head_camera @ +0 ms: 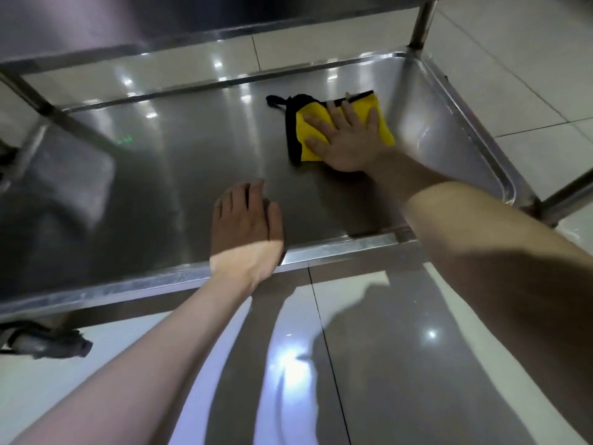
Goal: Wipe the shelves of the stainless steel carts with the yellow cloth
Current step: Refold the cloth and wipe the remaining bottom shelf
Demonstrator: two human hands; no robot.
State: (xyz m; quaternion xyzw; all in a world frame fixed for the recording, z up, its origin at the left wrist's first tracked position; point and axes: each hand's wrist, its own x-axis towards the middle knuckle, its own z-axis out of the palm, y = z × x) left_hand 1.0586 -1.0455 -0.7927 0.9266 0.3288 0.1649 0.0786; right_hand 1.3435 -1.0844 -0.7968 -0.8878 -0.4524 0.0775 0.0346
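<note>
At the far left, a grey caster wheel [41, 343] sits under the front corner of the stainless steel cart, and a slanted steel cart leg [24, 88] rises above it. The cart's lower shelf [160, 175], a shallow brushed-steel tray with a raised rim, spans the view and reflects ceiling lights. The underside of the upper steel shelf [128, 20] hangs over it along the top edge.

Near the middle, the left hand [245, 226] rests palm down on the lower shelf just inside the front rim. Its fingers [231, 197] are straight, held close together and holding nothing.

Further right and deeper in, the yellow cloth with a black border [385, 131] lies folded on the shelf near the far right corner, with a black loop trailing off to its left. The right hand [348, 136] presses flat on top of it, fingers [333, 115] spread and extended rather than curled around it.

To the right, a steel corner post [423, 20] stands at the far corner. Glossy pale floor tiles [353, 364] fill the foreground, crossed by the shadows of both forearms.
</note>
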